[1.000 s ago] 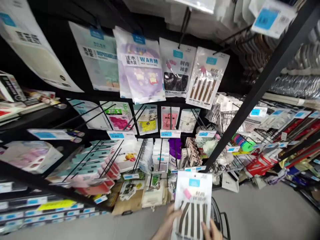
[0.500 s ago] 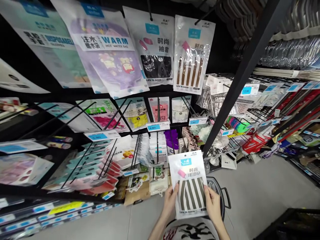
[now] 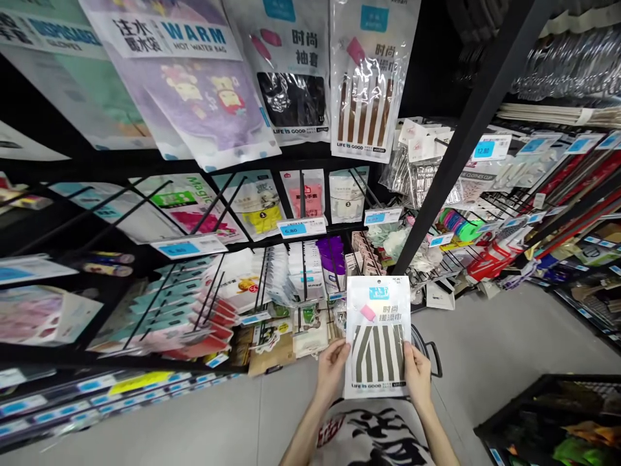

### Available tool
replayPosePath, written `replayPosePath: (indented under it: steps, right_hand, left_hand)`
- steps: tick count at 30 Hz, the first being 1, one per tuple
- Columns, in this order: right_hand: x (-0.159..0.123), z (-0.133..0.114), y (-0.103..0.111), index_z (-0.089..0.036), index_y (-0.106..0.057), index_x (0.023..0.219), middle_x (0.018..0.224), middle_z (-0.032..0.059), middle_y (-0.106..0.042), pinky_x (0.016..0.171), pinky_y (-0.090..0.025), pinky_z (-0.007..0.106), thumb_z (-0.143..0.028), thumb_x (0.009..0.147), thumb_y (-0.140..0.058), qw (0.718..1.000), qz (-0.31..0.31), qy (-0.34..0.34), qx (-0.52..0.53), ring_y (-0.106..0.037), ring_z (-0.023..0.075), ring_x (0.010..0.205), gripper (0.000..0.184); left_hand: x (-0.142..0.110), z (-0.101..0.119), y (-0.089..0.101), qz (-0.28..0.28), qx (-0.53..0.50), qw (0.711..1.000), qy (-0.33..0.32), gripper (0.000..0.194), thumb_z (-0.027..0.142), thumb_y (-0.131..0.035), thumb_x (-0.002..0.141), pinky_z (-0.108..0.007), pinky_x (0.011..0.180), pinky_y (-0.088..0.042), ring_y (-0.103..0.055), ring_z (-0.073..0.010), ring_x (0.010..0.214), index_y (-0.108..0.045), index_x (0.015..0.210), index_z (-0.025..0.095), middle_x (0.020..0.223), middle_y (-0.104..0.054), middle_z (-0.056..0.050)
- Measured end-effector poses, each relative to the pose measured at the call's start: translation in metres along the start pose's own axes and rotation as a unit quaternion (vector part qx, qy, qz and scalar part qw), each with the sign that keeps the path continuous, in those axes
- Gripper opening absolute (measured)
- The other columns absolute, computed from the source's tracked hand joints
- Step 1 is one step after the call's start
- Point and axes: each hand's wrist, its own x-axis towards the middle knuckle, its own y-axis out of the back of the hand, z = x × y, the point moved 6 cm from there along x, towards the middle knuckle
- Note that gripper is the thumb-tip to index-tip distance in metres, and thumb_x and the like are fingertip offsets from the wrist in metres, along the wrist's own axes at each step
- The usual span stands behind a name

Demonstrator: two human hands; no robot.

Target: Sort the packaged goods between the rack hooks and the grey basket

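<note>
A white packet with a green-and-white striped cloth (image 3: 378,355) showing through its window is held upright in front of my body. My left hand (image 3: 332,366) pinches its left edge, and my right hand (image 3: 417,372) grips the right edge. The fingers behind the packet are hidden. Printed on its front are a blue label and a small pink picture. A similar packet with brown stripes (image 3: 369,110) hangs on the rack above, beside a packet of black sleeve covers (image 3: 294,97).
Hooks on the black rack hold a purple hot water bag packet (image 3: 208,110), glove packets (image 3: 257,206) and price tags (image 3: 301,228). A slanted black post (image 3: 451,162) stands to the right. Partly behind my right hand is a basket handle (image 3: 435,360). A dark bin (image 3: 533,401) sits lower right.
The striped packet has risen slightly and shifted right in view, now more upright, with both hands still on it. The shelves sit higher in view as the camera tilted down.
</note>
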Motion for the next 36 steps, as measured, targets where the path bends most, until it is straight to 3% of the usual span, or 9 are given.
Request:
replayPosePath:
  steps: [7, 16, 23, 36]
  right_hand:
    - [-0.001, 0.002, 0.004, -0.021, -0.043, 0.065, 0.064, -0.0032, -0.032, 0.056, -0.024, 0.027, -0.067, 0.093, -0.055, 1.000, 0.011, -0.005, 0.010, -0.029, 0.0143, 0.063, 0.055]
    - [-0.003, -0.014, -0.007, -0.022, -0.040, 0.063, 0.062, -0.0038, -0.031, 0.056, -0.025, 0.027, -0.069, 0.092, -0.052, 1.000, 0.006, 0.009, 0.000, -0.028, 0.0135, 0.061, 0.057]
    - [-0.006, -0.012, -0.013, -0.022, -0.037, 0.064, 0.063, -0.0039, -0.032, 0.056, -0.023, 0.027, -0.060, 0.098, -0.052, 0.999, -0.023, 0.020, 0.013, -0.029, 0.0129, 0.061, 0.053]
    - [-0.005, -0.022, -0.018, -0.022, -0.038, 0.064, 0.062, -0.0038, -0.031, 0.055, -0.025, 0.026, -0.061, 0.097, -0.050, 0.999, -0.028, 0.022, 0.001, -0.029, 0.0131, 0.061, 0.053]
  left_hand:
    - [-0.001, 0.000, -0.004, -0.047, -0.019, 0.998, 0.035, 0.044, 0.052, -0.087, 0.071, -0.032, 0.083, -0.055, -0.070, -0.0230, 0.090, -0.080, 0.097, 0.017, 0.096, -0.077, -0.010]
    - [0.000, -0.008, 0.008, 0.004, -0.029, 0.999, 0.037, 0.051, 0.055, -0.090, 0.063, -0.031, 0.075, -0.056, -0.070, -0.0204, 0.079, -0.078, 0.093, 0.015, 0.088, -0.077, -0.009]
    - [-0.002, -0.014, 0.018, 0.015, -0.012, 0.999, 0.035, 0.051, 0.056, -0.088, 0.065, -0.033, 0.077, -0.059, -0.071, -0.0228, 0.085, -0.079, 0.095, 0.016, 0.092, -0.078, -0.010]
    - [0.005, -0.010, 0.018, 0.027, -0.035, 0.998, 0.039, 0.052, 0.057, -0.091, 0.059, -0.031, 0.077, -0.057, -0.068, -0.0183, 0.078, -0.078, 0.090, 0.017, 0.086, -0.075, -0.006]
